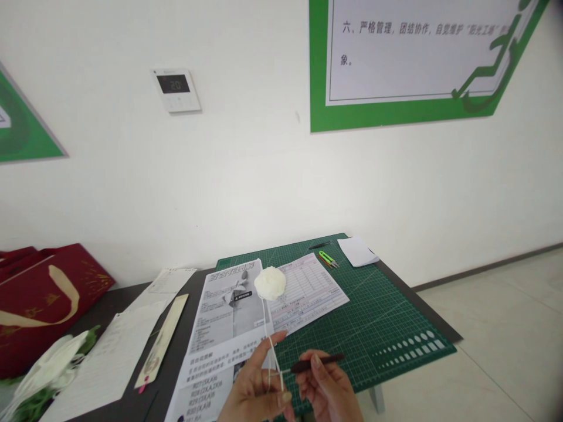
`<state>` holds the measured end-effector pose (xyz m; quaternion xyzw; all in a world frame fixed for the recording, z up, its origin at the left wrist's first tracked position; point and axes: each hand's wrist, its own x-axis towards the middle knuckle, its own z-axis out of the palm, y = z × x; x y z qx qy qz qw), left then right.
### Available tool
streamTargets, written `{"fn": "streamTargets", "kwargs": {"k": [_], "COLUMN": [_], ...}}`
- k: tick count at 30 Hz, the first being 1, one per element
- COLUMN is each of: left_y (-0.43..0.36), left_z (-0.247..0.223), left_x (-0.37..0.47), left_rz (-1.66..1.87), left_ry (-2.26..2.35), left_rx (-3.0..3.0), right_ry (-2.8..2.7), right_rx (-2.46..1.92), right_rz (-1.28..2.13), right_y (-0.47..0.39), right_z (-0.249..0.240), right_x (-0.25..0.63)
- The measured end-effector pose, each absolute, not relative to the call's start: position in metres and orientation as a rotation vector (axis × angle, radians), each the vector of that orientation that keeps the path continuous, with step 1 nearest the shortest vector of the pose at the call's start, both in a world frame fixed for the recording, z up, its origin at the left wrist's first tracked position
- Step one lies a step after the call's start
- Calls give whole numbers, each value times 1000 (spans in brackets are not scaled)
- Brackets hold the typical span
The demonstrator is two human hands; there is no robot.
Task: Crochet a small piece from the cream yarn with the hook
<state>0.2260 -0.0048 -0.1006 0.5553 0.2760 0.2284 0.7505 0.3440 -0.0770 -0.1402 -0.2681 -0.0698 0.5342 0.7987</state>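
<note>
My left hand is at the bottom centre, thumb and fingers pinching white yarn, with its index finger raised and the strand running over it. In my right hand, just beside it, is a crochet hook with a dark handle. The hook's thin tip points left and meets the yarn at my left fingers. From there the strand leads up to a ball of white yarn, which rests on the printed sheets. Any stitches between my fingers are too small to make out.
Under the work lie a printed pattern sheet, a form and a green cutting mat. Green thread snips and white paper lie farther back. Leftward are a bookmark-like strip, more papers, white crocheted-looking pieces and a red bag.
</note>
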Motion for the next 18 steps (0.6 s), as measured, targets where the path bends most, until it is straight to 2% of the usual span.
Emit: {"fn": "streamTargets", "kwargs": {"k": [18], "left_y": [-3], "left_z": [-102], "left_x": [225], "left_rz": [439], "left_ry": [642], "left_rx": [1240], "right_ry": [-202], "right_rx": [-602], "right_rz": [1155], "right_y": [-77], "right_z": [-148], "right_x": [345]}}
